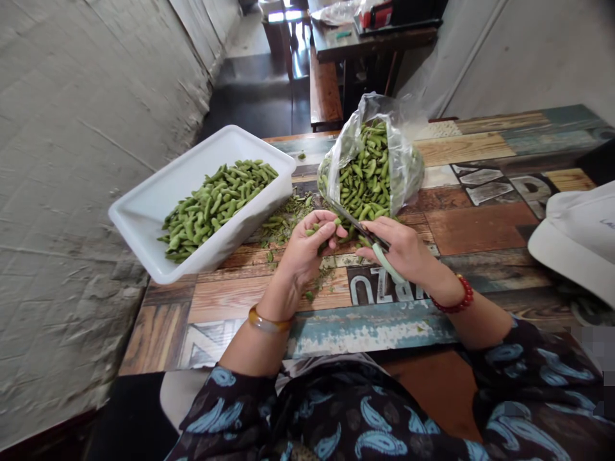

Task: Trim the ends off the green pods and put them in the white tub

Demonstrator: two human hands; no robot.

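My left hand (310, 246) is closed on green pods, with a pod tip showing between thumb and fingers. Scissors with pale green handles (385, 261) are in my right hand (401, 246), their blades pointing up and left beside the pods at my left fingertips. Just behind both hands, a clear plastic bag (401, 160) lies open, full of green pods (368, 169). On the left stands a white tub (129, 221) holding a heap of pods (216, 208). Small trimmings (293, 211) lie scattered between tub and bag.
The patchwork wooden table (480, 227) runs to the right, where a person in a white cap (576, 227) is at its edge. A rough wall (72, 160) borders the left side. Another table (375, 41) and a bench (324, 89) are beyond.
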